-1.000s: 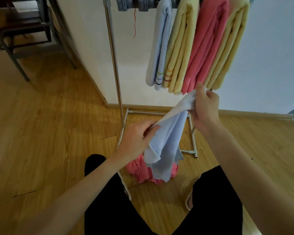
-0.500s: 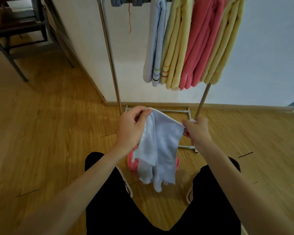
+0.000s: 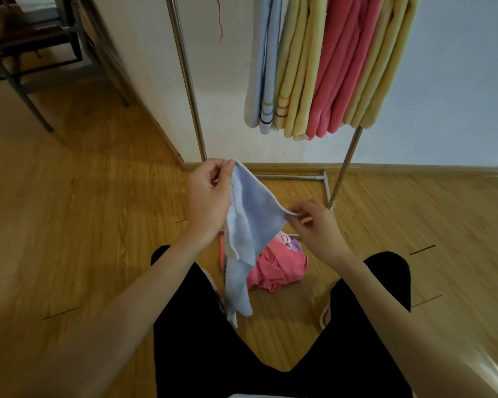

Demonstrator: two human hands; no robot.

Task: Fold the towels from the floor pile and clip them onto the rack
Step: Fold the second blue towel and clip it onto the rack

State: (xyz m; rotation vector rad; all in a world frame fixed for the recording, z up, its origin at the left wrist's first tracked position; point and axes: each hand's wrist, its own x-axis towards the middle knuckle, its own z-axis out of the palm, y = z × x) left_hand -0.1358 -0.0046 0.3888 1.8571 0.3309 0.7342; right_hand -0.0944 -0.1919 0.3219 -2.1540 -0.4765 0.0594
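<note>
Head view: left hand [image 3: 209,193] pinches one top corner of a pale blue towel [image 3: 247,225], right hand [image 3: 314,222] pinches the other, and the cloth hangs between them above the pink pile [image 3: 279,268] on the floor [image 3: 84,225]. Behind stands the rack [image 3: 187,76], holding folded blue, yellow and pink towels [image 3: 342,67].

Pale blue towel [image 3: 249,225] hanging unfolded, pink floor pile [image 3: 276,267] — 5 towels on rack [image 3: 189,81]
</note>
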